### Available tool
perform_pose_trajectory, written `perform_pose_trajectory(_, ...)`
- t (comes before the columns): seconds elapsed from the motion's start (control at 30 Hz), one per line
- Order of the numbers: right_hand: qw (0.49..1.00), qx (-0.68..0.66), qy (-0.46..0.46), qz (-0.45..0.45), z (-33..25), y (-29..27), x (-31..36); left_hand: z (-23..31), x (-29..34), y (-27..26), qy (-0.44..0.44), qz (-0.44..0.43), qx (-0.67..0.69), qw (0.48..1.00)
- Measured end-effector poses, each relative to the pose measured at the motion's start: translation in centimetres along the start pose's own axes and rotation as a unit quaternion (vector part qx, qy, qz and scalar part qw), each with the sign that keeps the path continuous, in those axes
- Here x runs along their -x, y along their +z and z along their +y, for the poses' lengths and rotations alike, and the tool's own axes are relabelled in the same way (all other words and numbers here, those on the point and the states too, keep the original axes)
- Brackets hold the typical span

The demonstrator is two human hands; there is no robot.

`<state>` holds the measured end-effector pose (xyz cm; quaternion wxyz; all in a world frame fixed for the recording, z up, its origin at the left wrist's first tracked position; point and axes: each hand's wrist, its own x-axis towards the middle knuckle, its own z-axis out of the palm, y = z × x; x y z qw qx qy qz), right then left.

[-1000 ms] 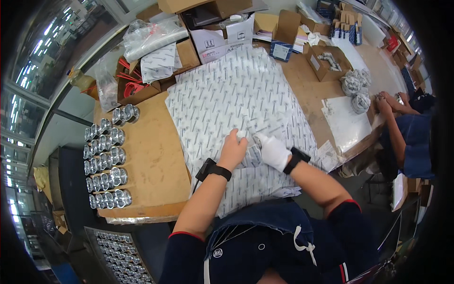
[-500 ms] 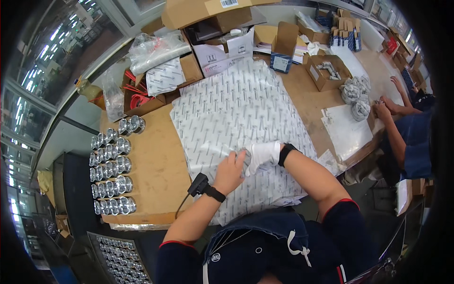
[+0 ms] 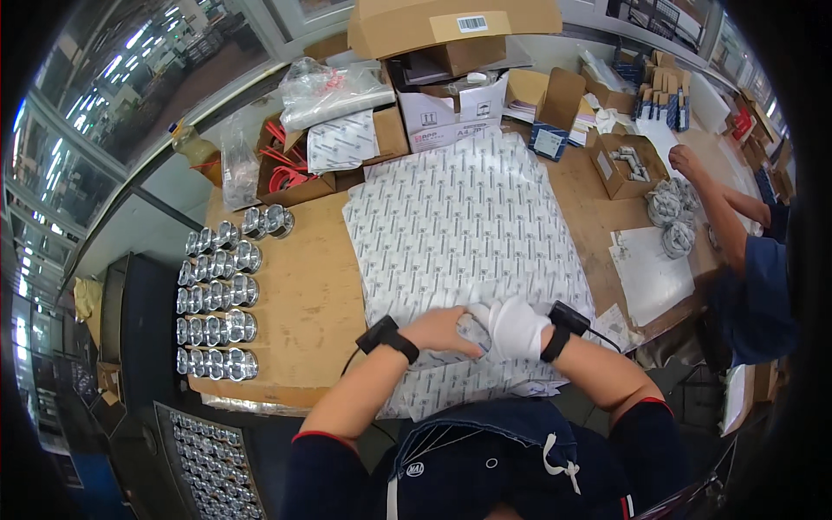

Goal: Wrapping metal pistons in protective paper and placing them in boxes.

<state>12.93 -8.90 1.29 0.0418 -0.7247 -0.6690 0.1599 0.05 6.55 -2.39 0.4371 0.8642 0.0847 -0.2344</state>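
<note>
A stack of white printed wrapping paper (image 3: 464, 217) covers the middle of the bench. At its near part, my bare left hand (image 3: 440, 332) and my white-gloved right hand (image 3: 517, 329) are curled around a paper-wrapped bundle (image 3: 472, 333), one on each side. Its contents are hidden by the paper and my fingers. Both wrists carry black straps with small black devices. To the left, shiny metal pistons (image 3: 230, 295) stand in several rows on brown board.
A rack of metal parts (image 3: 212, 464) lies low at left. Cartons (image 3: 455, 113) and a box of red-handled items (image 3: 290, 178) line the back. At right are a box of metal pins (image 3: 628, 165), paper-wrapped bundles (image 3: 672, 217) and a co-worker's arm (image 3: 715, 186).
My hands have turned and drawn the bundle slightly nearer, with my left fingers now curled around its side. The view has shifted. The co-worker's hand has moved toward the pin box.
</note>
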Motion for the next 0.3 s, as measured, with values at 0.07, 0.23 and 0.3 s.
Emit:
perform_pose_trajectory(0.07,0.975,-0.212,-0.049,-0.037,2.3,0.6,-0.5,-0.2,-0.9,-1.8,0.016,0.103,-0.120,0.987)
perform_pose_trajectory(0.23,0.993,0.006,0.101,0.060,3.8,-0.3,-1.5,-0.8,-1.4,-2.3,0.012,0.226,-0.249,0.942)
perform_pose_trajectory(0.3,0.984,0.051,0.142,0.090,3.5,0.3,-0.1,0.4,-1.4,-2.0,-0.059,0.187,-0.272,0.942)
